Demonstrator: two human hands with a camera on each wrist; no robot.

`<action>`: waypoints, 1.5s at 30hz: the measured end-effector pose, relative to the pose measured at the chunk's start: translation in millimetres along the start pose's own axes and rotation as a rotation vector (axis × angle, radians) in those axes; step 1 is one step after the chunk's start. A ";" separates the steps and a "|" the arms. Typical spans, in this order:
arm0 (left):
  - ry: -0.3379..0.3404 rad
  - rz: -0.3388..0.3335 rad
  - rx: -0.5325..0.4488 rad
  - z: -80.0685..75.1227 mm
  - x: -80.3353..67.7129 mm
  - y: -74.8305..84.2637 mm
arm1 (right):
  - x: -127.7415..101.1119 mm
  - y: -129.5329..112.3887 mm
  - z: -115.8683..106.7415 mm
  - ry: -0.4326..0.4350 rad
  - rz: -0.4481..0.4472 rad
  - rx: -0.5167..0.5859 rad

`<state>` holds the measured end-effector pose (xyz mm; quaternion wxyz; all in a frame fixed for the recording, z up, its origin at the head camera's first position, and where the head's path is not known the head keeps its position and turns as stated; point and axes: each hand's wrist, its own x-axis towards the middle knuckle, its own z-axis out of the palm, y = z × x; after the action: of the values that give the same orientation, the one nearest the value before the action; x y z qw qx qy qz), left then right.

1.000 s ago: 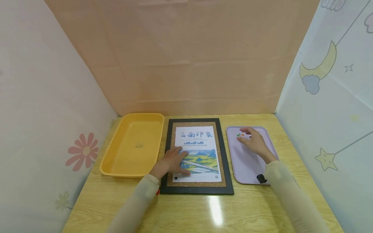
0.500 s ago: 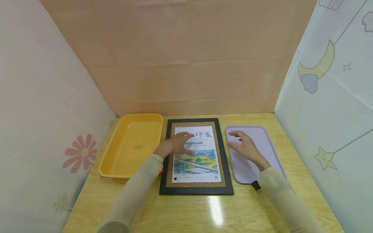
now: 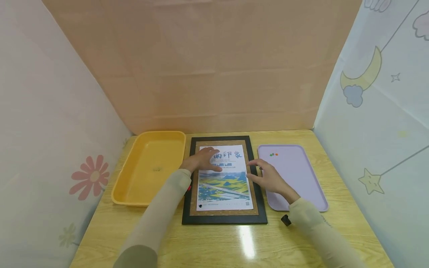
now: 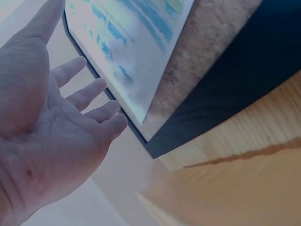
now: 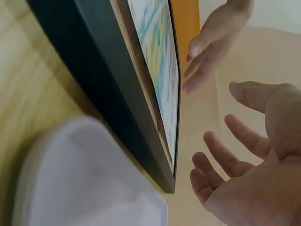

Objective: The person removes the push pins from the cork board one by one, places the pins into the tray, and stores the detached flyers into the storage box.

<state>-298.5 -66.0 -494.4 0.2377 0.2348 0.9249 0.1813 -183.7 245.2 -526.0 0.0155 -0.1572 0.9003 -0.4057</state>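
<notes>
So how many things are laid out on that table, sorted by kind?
Trays: 2, a yellow tray and a lilac tray
Framed cork boards: 1, the black-framed board with a poster
Small pins on the lilac tray: 2, green pin and orange pin
Total: 6

I see the cork board frame (image 3: 225, 219) lying between the tub (image 3: 131, 193) on its left and the tray (image 3: 301, 178) on its right.

You have a black-framed cork board (image 3: 225, 219) lying flat on the wooden table, between a yellow tray and a lilac one. A printed poster (image 3: 224, 186) with blue characters and a yellow field scene lies on it, a black pin (image 3: 200, 206) at its near left corner.
</notes>
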 end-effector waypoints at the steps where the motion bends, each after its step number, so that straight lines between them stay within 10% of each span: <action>1: -0.006 -0.006 0.007 0.5 0.8 -1.0 | 0.2 -1.3 2.8 -0.015 -0.007 0.000; 28: 0.023 0.007 0.128 13.7 6.2 -13.8 | 10.8 -59.1 90.6 -0.342 -0.216 0.103; 45: 0.043 0.059 0.158 15.1 2.8 -16.9 | 26.1 -67.1 141.2 -0.348 -0.368 0.031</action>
<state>-298.7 -75.2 -515.3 0.1929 0.2761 0.9340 0.1195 -168.3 93.3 -568.7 0.0982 -0.3857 0.8340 -0.3821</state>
